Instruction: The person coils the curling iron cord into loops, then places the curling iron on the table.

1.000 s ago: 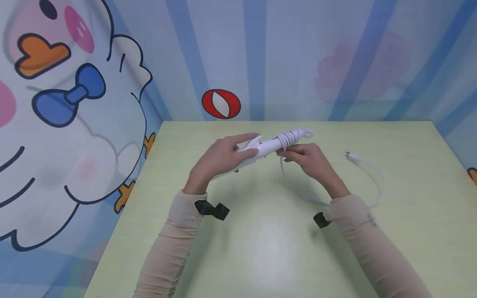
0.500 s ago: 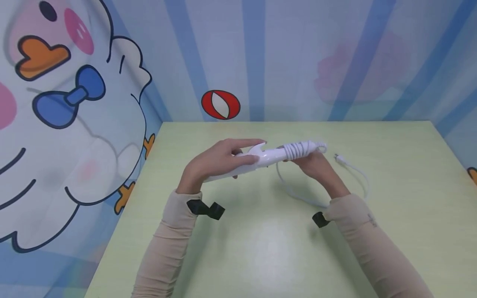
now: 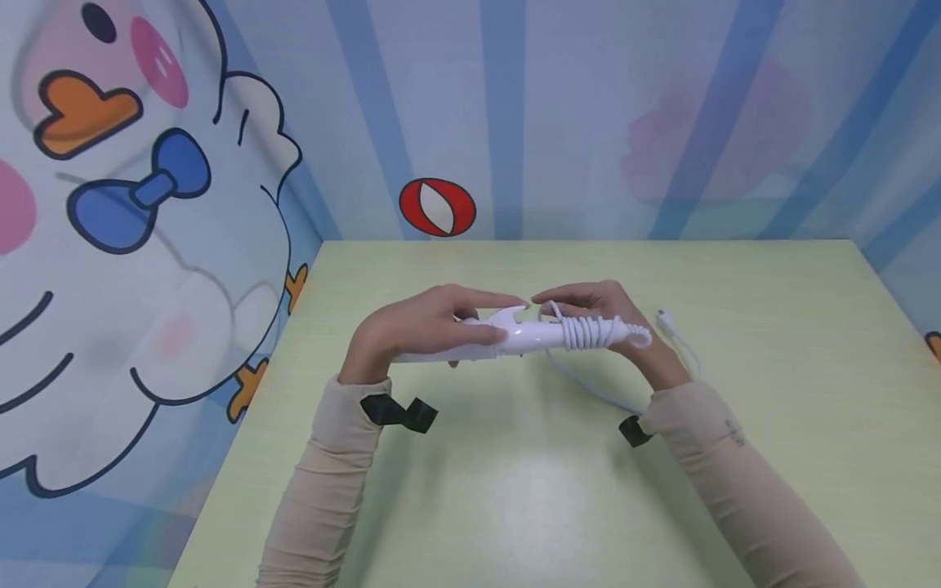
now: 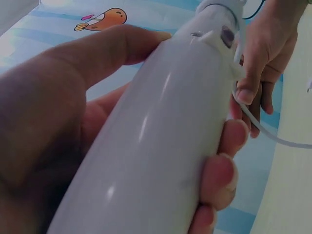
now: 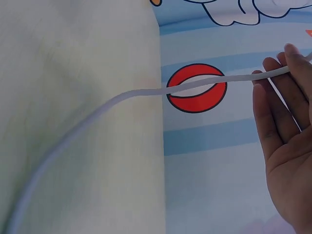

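My left hand (image 3: 422,328) grips a white wand-shaped appliance (image 3: 535,336) above the table, its thumb along the near side. In the left wrist view its smooth, glossy body (image 4: 151,122) fills the palm, with fingers curled round from beneath. Several turns of white cord (image 3: 586,333) are wound about the narrow right end, beside a ribbed cord sleeve (image 3: 638,334). My right hand (image 3: 606,300) is just behind that end, pinching the loose cord between thumb and fingers. In the right wrist view the cord (image 5: 112,101) runs from those fingers down leftward.
The cord's plug (image 3: 664,320) lies on the pale yellow-green table (image 3: 515,490) behind my right wrist. A printed cloth wall (image 3: 573,122) with a cartoon bird stands at the back and left. Small black cameras (image 3: 400,412) sit on both cuffs.
The appliance has swung from slanted to level and come lower and nearer. My right hand has passed under it to its far side with the cord. The plug has slid left.
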Tool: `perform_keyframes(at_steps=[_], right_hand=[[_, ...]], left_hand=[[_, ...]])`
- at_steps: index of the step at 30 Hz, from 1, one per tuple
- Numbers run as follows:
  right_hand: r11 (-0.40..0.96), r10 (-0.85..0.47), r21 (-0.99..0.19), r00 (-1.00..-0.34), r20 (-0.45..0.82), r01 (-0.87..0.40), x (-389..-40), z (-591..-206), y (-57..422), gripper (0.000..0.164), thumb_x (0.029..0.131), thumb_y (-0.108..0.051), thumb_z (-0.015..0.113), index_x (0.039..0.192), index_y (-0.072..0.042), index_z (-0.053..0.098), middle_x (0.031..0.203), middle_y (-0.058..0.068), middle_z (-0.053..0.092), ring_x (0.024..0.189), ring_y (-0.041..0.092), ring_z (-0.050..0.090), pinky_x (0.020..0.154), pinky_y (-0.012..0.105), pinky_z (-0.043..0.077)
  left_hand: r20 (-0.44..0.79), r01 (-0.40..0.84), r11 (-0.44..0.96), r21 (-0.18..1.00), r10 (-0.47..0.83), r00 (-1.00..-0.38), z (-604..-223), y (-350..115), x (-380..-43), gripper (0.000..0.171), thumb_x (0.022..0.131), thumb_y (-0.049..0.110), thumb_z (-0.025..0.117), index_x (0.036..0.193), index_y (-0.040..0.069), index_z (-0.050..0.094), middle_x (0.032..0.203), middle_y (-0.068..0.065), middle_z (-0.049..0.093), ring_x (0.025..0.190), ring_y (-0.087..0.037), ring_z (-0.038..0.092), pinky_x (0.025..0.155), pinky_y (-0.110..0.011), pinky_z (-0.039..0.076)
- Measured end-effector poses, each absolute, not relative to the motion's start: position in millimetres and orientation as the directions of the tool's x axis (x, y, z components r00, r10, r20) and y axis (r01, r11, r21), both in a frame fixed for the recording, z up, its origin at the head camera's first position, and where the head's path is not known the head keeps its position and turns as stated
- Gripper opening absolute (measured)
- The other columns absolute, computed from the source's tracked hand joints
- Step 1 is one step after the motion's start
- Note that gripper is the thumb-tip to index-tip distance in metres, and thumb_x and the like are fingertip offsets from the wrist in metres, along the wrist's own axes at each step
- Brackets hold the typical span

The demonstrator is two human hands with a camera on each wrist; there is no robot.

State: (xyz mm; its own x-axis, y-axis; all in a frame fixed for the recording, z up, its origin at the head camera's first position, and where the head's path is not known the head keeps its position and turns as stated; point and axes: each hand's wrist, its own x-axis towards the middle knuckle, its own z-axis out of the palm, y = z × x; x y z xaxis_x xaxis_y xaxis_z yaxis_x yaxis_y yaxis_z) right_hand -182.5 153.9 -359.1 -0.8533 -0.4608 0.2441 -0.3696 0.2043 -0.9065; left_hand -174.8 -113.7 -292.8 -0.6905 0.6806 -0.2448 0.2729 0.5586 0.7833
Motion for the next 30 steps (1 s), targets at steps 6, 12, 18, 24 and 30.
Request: perform_keyframes(at_steps=[6,12,18,24,30], right_hand=[[0.434,-0.475,-0.751,-0.835,0.278,-0.497,-200,-364,167,0.022,0.092,-0.015,0.064,0.112,-0.012,0.072,0.109,0.006,0.071,0.087,0.011,0.067,0.070,0.023,0.050],[0.492,-0.521,-0.608,-0.770,0.367,-0.623,-210,-365,171,0.021,0.087,-0.013,0.069,0.107,-0.016,0.074,0.106,-0.001,0.072,0.084,0.012,0.068,0.070,0.029,0.051],[0.536,-0.545,-0.526,-0.747,0.381,-0.660,-209,-363,168,0.020,0.084,-0.012,0.073,0.103,-0.015,0.074,0.102,-0.001,0.073,0.093,0.018,0.069,0.073,0.036,0.052],[0.574,-0.592,-0.366,-0.680,0.432,-0.732,-207,-360,163,0.017,0.083,-0.013,0.073,0.100,-0.015,0.074,0.099,-0.001,0.073,0.093,0.017,0.069,0.078,0.037,0.053],[0.628,-0.594,-0.248,-0.660,0.460,-0.738,-203,-355,157,0.014,0.082,-0.015,0.074,0.096,-0.016,0.075,0.099,0.000,0.073,0.090,0.019,0.069,0.079,0.041,0.053]], left_hand=[[-0.300,0.279,0.622,0.731,0.661,-0.688,-288,-111,-174,0.046,0.090,0.040,0.063,0.134,0.040,0.053,0.106,-0.002,0.061,0.076,-0.023,0.062,0.057,-0.036,0.053],[-0.347,0.296,0.701,0.649,0.619,-0.705,-289,-104,-173,0.047,0.090,0.040,0.063,0.136,0.038,0.052,0.108,-0.001,0.060,0.078,-0.022,0.060,0.057,-0.033,0.052],[-0.399,0.316,0.796,0.516,0.550,-0.734,-290,-93,-170,0.047,0.091,0.042,0.060,0.136,0.041,0.050,0.107,0.003,0.060,0.068,-0.018,0.059,0.054,-0.029,0.048],[-0.442,0.312,0.882,0.354,0.452,-0.775,-289,-78,-165,0.047,0.091,0.044,0.058,0.137,0.042,0.049,0.099,0.003,0.061,0.065,-0.017,0.059,0.054,-0.029,0.047],[-0.429,0.304,0.917,0.258,0.391,-0.814,-297,-72,-167,0.049,0.091,0.046,0.058,0.138,0.041,0.048,0.096,0.002,0.061,0.070,-0.016,0.060,0.056,-0.029,0.048]])
